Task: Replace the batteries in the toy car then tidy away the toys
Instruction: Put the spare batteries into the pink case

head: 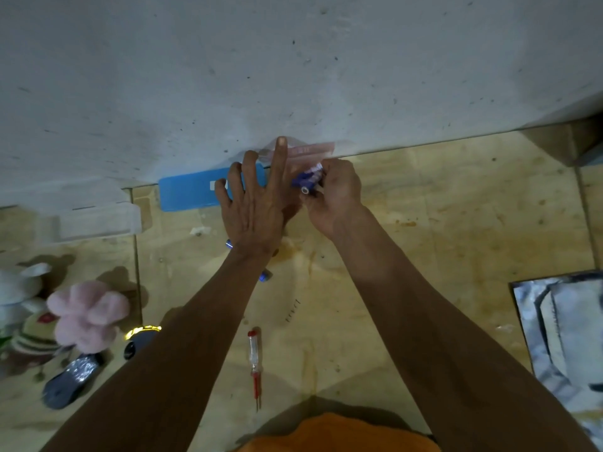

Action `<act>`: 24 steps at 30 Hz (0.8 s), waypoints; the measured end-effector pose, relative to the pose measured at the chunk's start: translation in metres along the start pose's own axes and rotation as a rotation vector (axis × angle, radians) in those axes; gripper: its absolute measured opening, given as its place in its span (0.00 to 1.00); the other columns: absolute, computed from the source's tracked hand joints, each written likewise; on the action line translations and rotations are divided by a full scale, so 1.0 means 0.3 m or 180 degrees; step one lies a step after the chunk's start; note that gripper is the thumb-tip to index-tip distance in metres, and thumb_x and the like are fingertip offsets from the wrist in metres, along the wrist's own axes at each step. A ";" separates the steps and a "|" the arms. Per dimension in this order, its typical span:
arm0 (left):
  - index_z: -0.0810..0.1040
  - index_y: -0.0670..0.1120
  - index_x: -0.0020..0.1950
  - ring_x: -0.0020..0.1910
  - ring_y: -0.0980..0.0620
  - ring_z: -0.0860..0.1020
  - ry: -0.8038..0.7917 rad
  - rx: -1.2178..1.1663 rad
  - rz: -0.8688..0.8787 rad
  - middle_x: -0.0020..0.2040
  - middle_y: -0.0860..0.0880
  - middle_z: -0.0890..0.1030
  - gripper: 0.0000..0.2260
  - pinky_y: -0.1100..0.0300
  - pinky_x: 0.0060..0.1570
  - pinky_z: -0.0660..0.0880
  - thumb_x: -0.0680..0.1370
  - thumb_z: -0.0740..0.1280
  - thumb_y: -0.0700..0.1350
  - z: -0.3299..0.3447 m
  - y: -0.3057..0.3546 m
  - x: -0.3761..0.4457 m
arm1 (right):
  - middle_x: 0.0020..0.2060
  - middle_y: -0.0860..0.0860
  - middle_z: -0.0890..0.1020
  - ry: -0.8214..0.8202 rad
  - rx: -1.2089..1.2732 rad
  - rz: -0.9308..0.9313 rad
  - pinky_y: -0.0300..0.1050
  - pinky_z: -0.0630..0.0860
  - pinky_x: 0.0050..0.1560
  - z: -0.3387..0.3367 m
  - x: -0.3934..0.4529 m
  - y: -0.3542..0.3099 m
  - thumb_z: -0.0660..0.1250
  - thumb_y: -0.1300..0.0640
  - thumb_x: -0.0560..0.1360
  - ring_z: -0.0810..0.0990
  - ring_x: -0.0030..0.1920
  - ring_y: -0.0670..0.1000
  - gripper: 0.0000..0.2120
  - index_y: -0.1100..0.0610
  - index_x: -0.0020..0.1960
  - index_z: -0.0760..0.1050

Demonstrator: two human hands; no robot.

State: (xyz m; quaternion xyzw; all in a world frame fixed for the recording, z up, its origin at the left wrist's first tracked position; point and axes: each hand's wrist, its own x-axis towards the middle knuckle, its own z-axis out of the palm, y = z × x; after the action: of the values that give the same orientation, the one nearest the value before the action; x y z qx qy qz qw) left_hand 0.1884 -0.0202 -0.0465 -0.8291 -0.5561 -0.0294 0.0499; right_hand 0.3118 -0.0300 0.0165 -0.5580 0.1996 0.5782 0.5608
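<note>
- Nearest me, an orange garment [339,433], then a red-handled screwdriver [254,363] lying on the floor [424,223].
- Two loose batteries [266,275] peek from under the left forearm.
- Left hand [253,203] spreads flat, fingers straight, pressing a clear packet [310,150].
- Right hand [332,197], touching it on the right, pinches blue batteries [308,181], long axis pointing back toward us.
- Toy car: I can't pick it out for certain.

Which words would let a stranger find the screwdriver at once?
Start at the tan floor between the person's two forearms. The screwdriver lies there alone, lengthwise, nearer the orange clothing than the hands. Its clear handle with red cap and red shaft sets it apart from the blue batteries farther up.
</note>
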 end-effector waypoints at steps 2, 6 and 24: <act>0.51 0.55 0.81 0.65 0.36 0.72 0.0001 0.0011 0.0003 0.71 0.39 0.68 0.39 0.37 0.62 0.69 0.74 0.62 0.66 -0.002 -0.003 0.000 | 0.35 0.57 0.77 -0.0025 0.0001 -0.0041 0.43 0.74 0.34 0.005 -0.013 0.001 0.55 0.70 0.73 0.75 0.35 0.54 0.11 0.64 0.42 0.76; 0.49 0.56 0.81 0.67 0.36 0.71 -0.0061 0.0001 0.0015 0.72 0.39 0.68 0.40 0.36 0.63 0.68 0.74 0.60 0.70 -0.007 -0.004 0.003 | 0.44 0.60 0.82 0.0038 -0.0043 -0.0116 0.50 0.80 0.51 -0.003 -0.007 -0.003 0.54 0.70 0.75 0.80 0.45 0.56 0.15 0.66 0.50 0.79; 0.80 0.51 0.63 0.58 0.42 0.78 0.0407 0.0130 0.0562 0.58 0.49 0.81 0.26 0.40 0.64 0.65 0.76 0.61 0.67 0.021 -0.002 0.011 | 0.48 0.61 0.81 -0.0629 -0.4472 -0.4145 0.50 0.81 0.45 -0.274 0.153 -0.034 0.74 0.65 0.71 0.81 0.46 0.59 0.16 0.63 0.59 0.82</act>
State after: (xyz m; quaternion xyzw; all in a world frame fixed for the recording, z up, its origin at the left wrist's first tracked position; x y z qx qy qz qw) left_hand 0.1890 -0.0163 -0.0524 -0.8701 -0.4771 -0.0664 0.1045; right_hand 0.3670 -0.0781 -0.0437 -0.7166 -0.5891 0.1855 0.3240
